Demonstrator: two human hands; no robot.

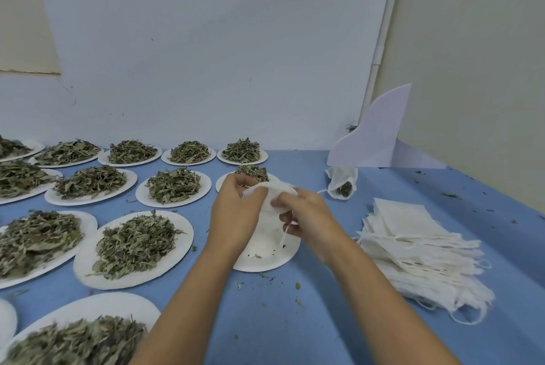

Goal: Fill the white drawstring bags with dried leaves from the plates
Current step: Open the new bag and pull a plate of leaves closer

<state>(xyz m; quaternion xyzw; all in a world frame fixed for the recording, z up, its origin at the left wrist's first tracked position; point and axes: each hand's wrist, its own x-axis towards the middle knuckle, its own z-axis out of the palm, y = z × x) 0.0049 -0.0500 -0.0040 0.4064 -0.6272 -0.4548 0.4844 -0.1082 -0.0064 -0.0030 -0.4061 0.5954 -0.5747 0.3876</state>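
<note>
Through the head camera we are looking down at our hands, which are holding one white drawstring bag (pixel 277 191) above a nearly bare plate (pixel 265 257) on the blue counter (pixel 295 323). The fingers (pixel 254 192) of our left hand (pixel 236 211) are pinching the bag's rim on its left side. Those of our right hand (pixel 308 218) are curling round the cloth on its right, with the drawstring (pixel 284 235) dangling beneath. To the left, plates (pixel 88 258) heaped with dried leaves (pixel 132 243) are lying in rows. To the right a stack of flat empty bags (pixel 413 246) is lying, and farther back a filled bag (pixel 342 184) is sitting just before a white card (pixel 374 137).
</note>
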